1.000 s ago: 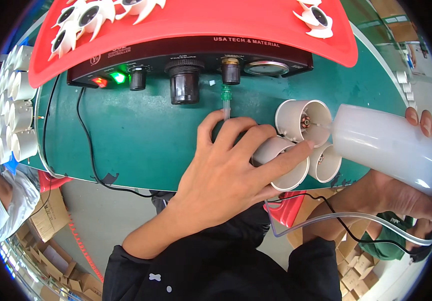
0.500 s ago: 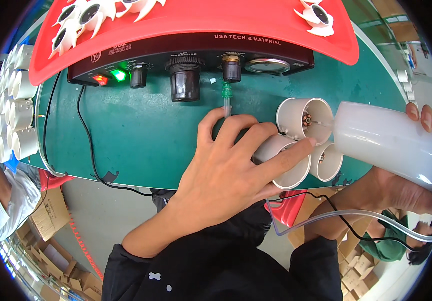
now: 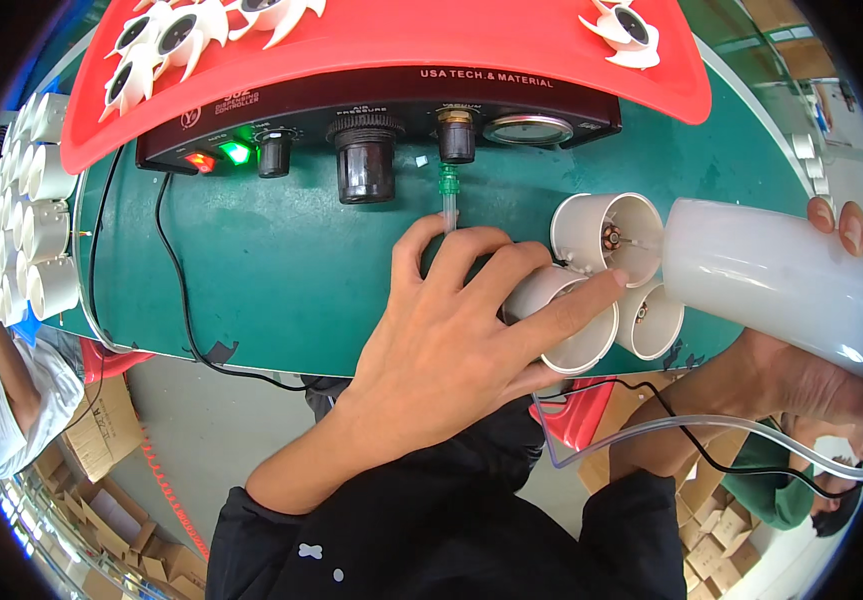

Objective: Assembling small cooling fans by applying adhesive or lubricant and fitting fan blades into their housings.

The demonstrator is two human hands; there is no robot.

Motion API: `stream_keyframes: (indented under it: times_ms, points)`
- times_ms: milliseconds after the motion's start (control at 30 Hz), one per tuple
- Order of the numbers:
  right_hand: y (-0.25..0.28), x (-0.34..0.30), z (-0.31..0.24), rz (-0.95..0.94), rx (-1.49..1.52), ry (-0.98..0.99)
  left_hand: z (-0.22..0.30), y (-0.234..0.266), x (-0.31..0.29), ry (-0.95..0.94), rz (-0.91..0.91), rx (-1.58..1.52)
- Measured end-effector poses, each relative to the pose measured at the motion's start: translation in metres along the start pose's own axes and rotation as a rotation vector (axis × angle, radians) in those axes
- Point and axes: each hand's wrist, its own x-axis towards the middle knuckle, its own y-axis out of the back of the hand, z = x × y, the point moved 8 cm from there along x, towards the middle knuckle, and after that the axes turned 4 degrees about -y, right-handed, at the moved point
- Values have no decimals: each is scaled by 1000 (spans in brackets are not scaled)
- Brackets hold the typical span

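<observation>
My left hand [image 3: 441,330] rests over a white cylindrical housing [image 3: 591,345], thumb at its near side and index finger across its rim. That fingertip reaches the edge of another white housing [image 3: 573,235] just beyond it, which lies with its mouth to the right and shows a copper-coloured core inside. A third white housing [image 3: 667,328] sits beside them. From the right, my right hand [image 3: 801,375] grips a large translucent dispensing syringe [image 3: 766,270] with milky contents. Its thin needle points left into the far housing, close to the core.
A black dispensing controller [image 3: 301,125] with knobs and lit switches stands behind, a red tray [image 3: 401,40] of white fan impellers above it. Clear tubing [image 3: 671,425] and a black cable [image 3: 173,260] run nearby. White housings [image 3: 51,230] crowd the left; co-workers sit at both sides.
My hands, the housings and the syringe hold almost the same places; the view has shifted slightly. At the lower right, the person in green has moved.
</observation>
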Motion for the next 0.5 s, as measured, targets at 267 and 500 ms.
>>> stream_keyframes:
  times_ms: [267,500]
  points:
    - [24,-11,-40,66,-250,105,4,0,0,0,-20,52]
    - [31,-41,-45,84,-123,-84,13,-8,-3,-102,94,201]
